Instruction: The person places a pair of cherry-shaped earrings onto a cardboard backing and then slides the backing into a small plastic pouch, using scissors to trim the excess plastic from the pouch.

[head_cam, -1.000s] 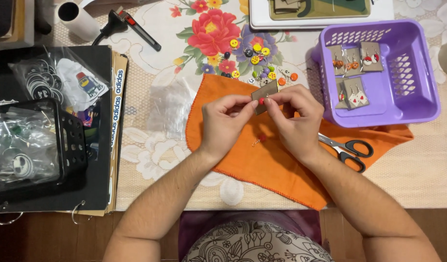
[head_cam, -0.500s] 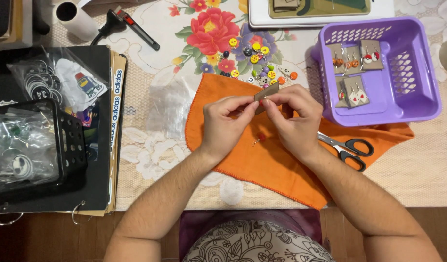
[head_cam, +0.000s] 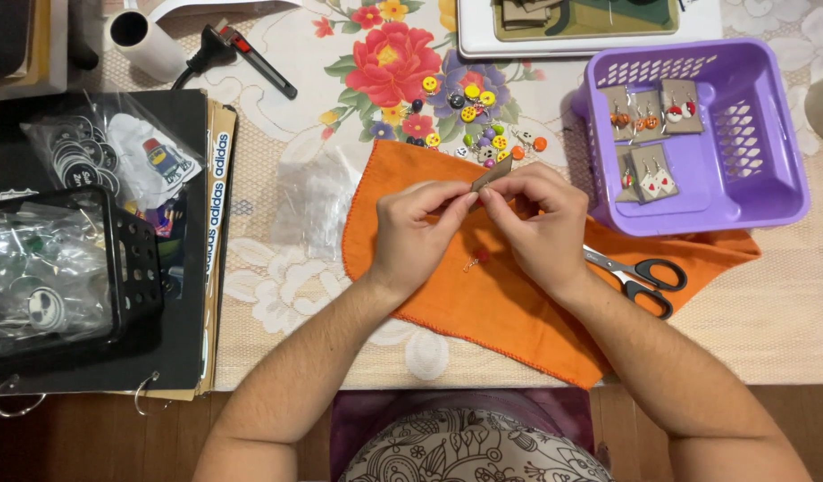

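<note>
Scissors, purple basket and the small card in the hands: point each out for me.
Scissors (head_cam: 639, 272), head view, on the black handles.
Purple basket (head_cam: 782, 134), head view, on its right wall.
Card (head_cam: 492, 174), head view, on its brown face between the fingertips.

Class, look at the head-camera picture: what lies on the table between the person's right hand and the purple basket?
In the head view, only orange cloth lies between the right hand and the purple basket; the scissors sit lower.

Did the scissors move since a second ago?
No. The scissors lie in the same place on the orange cloth, just below the purple basket, right of the right hand.
</note>
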